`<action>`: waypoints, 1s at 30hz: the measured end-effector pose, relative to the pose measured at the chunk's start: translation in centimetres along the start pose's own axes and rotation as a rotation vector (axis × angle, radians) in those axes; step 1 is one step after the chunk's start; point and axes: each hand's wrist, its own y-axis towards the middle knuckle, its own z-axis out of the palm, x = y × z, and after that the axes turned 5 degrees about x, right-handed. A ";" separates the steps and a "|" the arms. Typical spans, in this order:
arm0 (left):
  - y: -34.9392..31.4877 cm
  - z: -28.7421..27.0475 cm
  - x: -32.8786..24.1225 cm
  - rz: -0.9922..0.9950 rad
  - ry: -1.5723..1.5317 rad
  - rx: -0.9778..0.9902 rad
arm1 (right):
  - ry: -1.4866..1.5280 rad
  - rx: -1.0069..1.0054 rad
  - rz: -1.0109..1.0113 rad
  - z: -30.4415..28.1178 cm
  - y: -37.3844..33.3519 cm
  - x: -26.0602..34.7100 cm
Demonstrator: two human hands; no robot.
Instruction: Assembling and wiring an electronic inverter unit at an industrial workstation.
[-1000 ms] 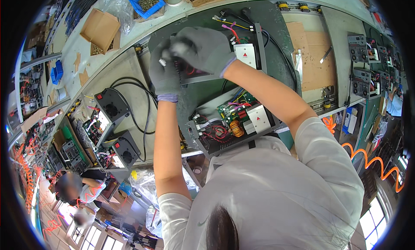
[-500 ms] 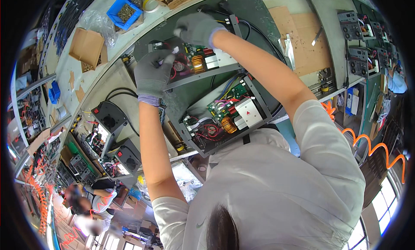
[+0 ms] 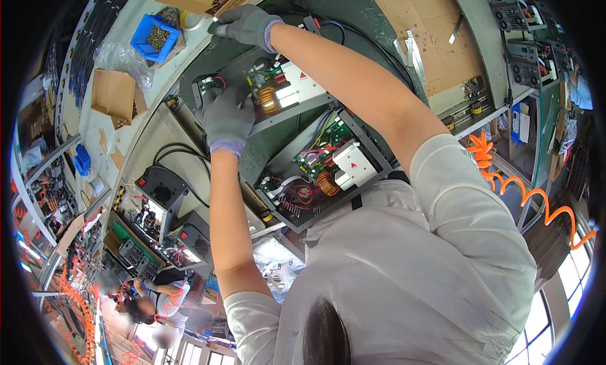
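My left hand (image 3: 228,117), in a grey glove, is over the left end of the farther open metal case (image 3: 278,117). Its fingers are bent down among the parts there, and what they hold is hidden. Inside that case are a green circuit board (image 3: 257,81), a copper coil (image 3: 268,100) and white heat-sink blocks (image 3: 300,81). My right hand (image 3: 247,28), also gloved, is beyond the case near the bench's raised edge, fingertips closed together; anything in them is too small to name. Closer to my body lies a second open case (image 3: 297,218) with similar parts.
A blue bin (image 3: 154,38) of small metal fasteners and an open cardboard box (image 3: 113,93) stand at far left. Black cables (image 3: 372,46) run along the back right. More black units (image 3: 161,179) are at left. An orange coiled hose (image 3: 536,194) hangs at right.
My right hand has moved left and farther out, away from above the case. My left hand has shifted slightly nearer and lower; the white piece at its fingertips no longer shows.
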 end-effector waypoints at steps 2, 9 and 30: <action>-0.2 0.0 0.5 0.007 -0.077 0.023 | 0.580 0.172 -0.003 -0.2 -0.3 0.0; -0.3 0.9 -0.7 -0.014 -0.010 -0.112 | -0.251 0.220 -0.129 0.1 -1.6 1.7; 1.2 0.8 -2.5 -0.100 -0.021 0.017 | -0.673 0.437 -0.294 2.9 -2.2 4.8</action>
